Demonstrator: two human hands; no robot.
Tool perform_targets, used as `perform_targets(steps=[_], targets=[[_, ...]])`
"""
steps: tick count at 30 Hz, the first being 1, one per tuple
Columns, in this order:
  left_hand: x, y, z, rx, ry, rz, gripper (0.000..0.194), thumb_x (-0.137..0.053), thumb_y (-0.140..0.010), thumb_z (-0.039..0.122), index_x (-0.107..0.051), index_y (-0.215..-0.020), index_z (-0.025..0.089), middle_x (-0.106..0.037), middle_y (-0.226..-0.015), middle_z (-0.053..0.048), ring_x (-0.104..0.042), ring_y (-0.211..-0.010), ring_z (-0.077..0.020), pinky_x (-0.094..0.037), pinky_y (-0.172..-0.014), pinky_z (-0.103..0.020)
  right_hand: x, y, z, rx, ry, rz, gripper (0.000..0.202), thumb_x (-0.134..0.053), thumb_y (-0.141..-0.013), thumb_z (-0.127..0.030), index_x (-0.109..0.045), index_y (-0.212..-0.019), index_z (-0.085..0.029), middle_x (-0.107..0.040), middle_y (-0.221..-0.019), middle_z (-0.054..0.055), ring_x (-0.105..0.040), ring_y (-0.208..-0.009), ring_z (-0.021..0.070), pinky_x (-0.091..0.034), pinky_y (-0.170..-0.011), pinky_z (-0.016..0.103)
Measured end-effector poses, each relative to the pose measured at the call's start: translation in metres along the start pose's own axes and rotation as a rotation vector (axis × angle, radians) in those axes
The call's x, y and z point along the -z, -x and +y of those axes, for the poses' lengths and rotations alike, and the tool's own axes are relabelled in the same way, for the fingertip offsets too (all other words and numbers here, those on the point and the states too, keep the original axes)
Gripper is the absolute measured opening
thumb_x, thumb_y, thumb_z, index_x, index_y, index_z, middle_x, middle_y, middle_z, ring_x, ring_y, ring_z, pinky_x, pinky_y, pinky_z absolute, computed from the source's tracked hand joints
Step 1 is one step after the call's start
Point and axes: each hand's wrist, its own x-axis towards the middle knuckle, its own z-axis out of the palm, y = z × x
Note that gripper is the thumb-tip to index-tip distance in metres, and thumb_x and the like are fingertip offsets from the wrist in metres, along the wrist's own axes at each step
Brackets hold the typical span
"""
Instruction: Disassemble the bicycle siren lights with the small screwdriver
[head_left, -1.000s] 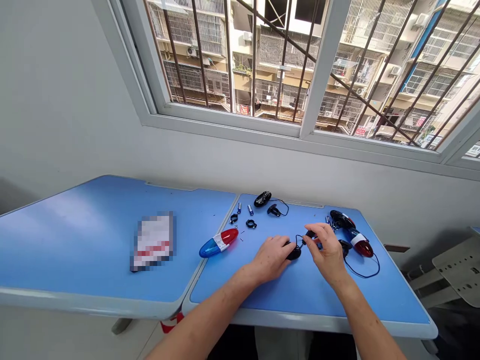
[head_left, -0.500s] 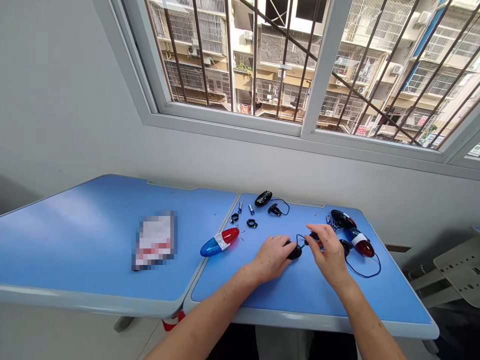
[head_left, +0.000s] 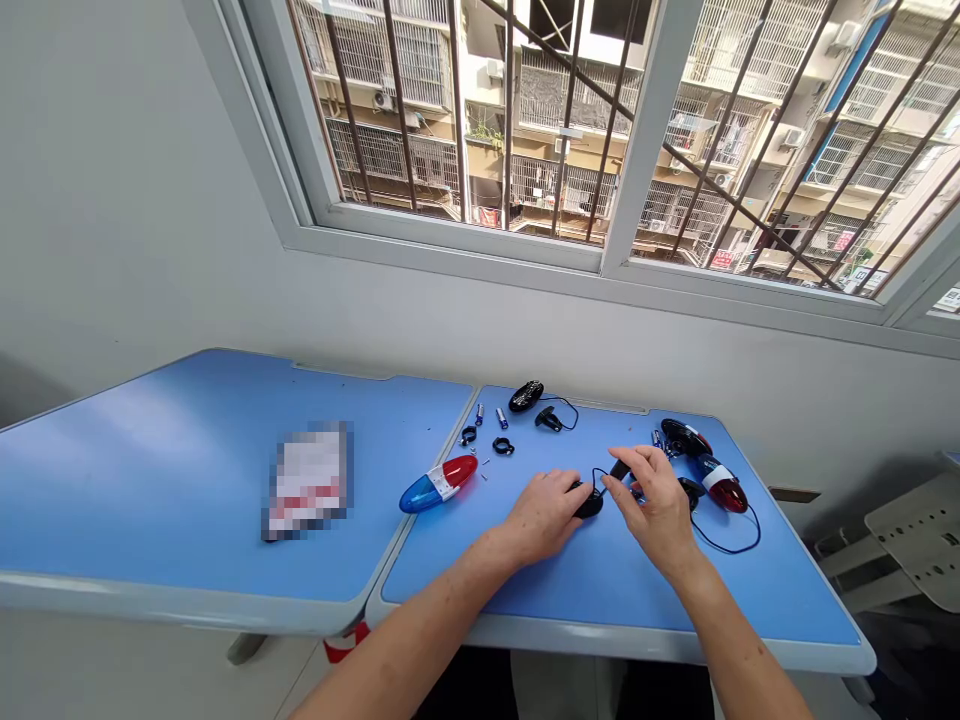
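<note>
My left hand [head_left: 546,512] is closed around a black oval housing [head_left: 590,505] and holds it against the blue table. A small screwdriver [head_left: 619,469] with a black handle is pinched between the thumb and fingers of my right hand [head_left: 654,496]. Its thin shaft slants down to the housing; the contact of the tip is too small to make out. A thin black cable loops up beside the housing. To the left lies a red-and-blue light cover [head_left: 439,484] with a white middle band.
Behind my hands lie a black oval part [head_left: 526,396] with a cabled black piece [head_left: 549,419], batteries [head_left: 502,418], black ring clamps [head_left: 503,446] and tiny screws. On the right are a red-and-blue light [head_left: 721,484] and another black housing [head_left: 685,438]. A blurred packet [head_left: 309,480] lies left.
The fingers of my right hand have shifted slightly on the screwdriver, and more of its handle top shows. My left hand and the housing stay in place.
</note>
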Motion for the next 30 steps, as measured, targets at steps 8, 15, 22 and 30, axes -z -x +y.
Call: perform_targets(steps=[8,15,22,30], targets=[[0.0024,-0.0002,0.0006,0.004,-0.004,-0.012,0.035,-0.054,-0.083,0.018,-0.046,-0.117,0.023,-0.054,-0.119,-0.008,-0.052,-0.104,-0.0242,-0.043,-0.086,-0.037,0.0022,0.0027,0.0044,0.081,-0.088,0.004,0.030,-0.046,-0.088,-0.015,-0.052,-0.117,-0.024,-0.062,-0.102,0.006,-0.059,-0.086,0.0175,-0.053,-0.070,0.031],[-0.0002,-0.0004,-0.0009,-0.005,-0.014,-0.006,0.036,-0.055,-0.082,0.019,-0.047,-0.117,0.022,-0.054,-0.118,-0.007,-0.052,-0.102,-0.0241,-0.043,-0.085,-0.037,-0.0043,0.0037,0.0060,0.040,-0.059,0.014,0.024,-0.051,-0.088,-0.022,-0.055,-0.111,-0.022,-0.059,-0.098,0.008,-0.056,-0.085,0.0192,-0.053,-0.064,0.031],[-0.0002,0.0005,-0.0002,-0.005,-0.010,0.000,0.037,-0.056,-0.082,0.018,-0.046,-0.118,0.023,-0.053,-0.119,-0.007,-0.053,-0.103,-0.0240,-0.043,-0.085,-0.037,0.0016,0.0014,0.0052,0.053,-0.108,-0.011,0.026,-0.045,-0.090,-0.018,-0.053,-0.114,-0.024,-0.060,-0.103,0.007,-0.059,-0.089,0.0175,-0.054,-0.069,0.030],[0.0021,0.0000,0.0009,0.000,-0.015,-0.007,0.035,-0.055,-0.083,0.018,-0.046,-0.116,0.023,-0.054,-0.119,-0.007,-0.052,-0.104,-0.0238,-0.042,-0.086,-0.036,-0.0009,0.0034,0.0054,0.052,-0.078,-0.021,0.027,-0.046,-0.088,-0.018,-0.053,-0.114,-0.022,-0.061,-0.101,0.008,-0.058,-0.088,0.0184,-0.053,-0.068,0.031]])
